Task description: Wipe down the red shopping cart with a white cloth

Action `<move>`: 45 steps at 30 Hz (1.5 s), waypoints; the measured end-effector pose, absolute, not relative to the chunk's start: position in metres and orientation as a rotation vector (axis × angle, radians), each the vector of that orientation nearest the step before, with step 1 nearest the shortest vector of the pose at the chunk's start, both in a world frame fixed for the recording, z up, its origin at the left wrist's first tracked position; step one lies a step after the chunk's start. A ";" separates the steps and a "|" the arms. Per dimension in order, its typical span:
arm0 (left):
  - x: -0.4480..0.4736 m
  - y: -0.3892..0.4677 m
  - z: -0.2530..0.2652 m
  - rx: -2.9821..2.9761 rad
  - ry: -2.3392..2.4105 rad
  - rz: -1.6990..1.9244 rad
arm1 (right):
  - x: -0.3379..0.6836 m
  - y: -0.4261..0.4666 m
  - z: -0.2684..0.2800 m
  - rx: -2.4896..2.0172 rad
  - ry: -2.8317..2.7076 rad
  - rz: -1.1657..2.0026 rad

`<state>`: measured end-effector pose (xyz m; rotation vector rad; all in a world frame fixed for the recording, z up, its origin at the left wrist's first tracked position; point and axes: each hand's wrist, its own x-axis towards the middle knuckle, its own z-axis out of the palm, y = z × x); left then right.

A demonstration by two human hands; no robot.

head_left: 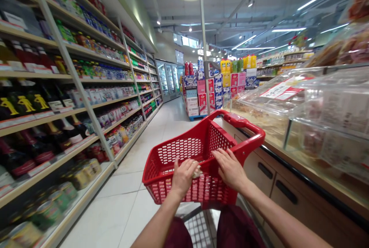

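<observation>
Supermarket aisle, seen from head height. Red plastic shopping basket point(198, 159) straight ahead at waist level, perforated lattice walls, smooth moulded handle arching over the far rim. Left hand point(182, 177) inside the near edge, fingers curled around a small pale crumpled item point(197, 172), too small to identify, pressed down into the basket. Right hand point(230, 168) just beside it, fingers spread flat and relaxed, resting on the basket's right rim, gripping nothing. Left: long metal shelving point(86, 106) packed with glossy dark bottles and labelled jars, blurred. Right: clear plastic bulk-food bins point(288, 102) over a counter with wooden drawers. Pale, shiny tiled floor point(121, 202).

Likely risks: pale item slipping through loose fingers; basket swinging into the counter edge close on the right.
</observation>
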<state>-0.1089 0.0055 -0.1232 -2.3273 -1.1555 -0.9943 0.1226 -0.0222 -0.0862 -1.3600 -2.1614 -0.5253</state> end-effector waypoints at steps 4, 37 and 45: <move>-0.191 -0.007 -0.142 -2.124 -1.437 -0.920 | 0.108 -0.023 -0.091 -1.382 -2.072 -0.556; -0.160 -0.014 -0.148 -2.050 -1.552 -0.804 | 0.135 -0.020 -0.094 -1.447 -1.961 -0.703; -0.234 -0.005 -0.170 -1.842 -1.667 -0.820 | 0.130 -0.021 -0.097 -1.463 -1.981 -0.711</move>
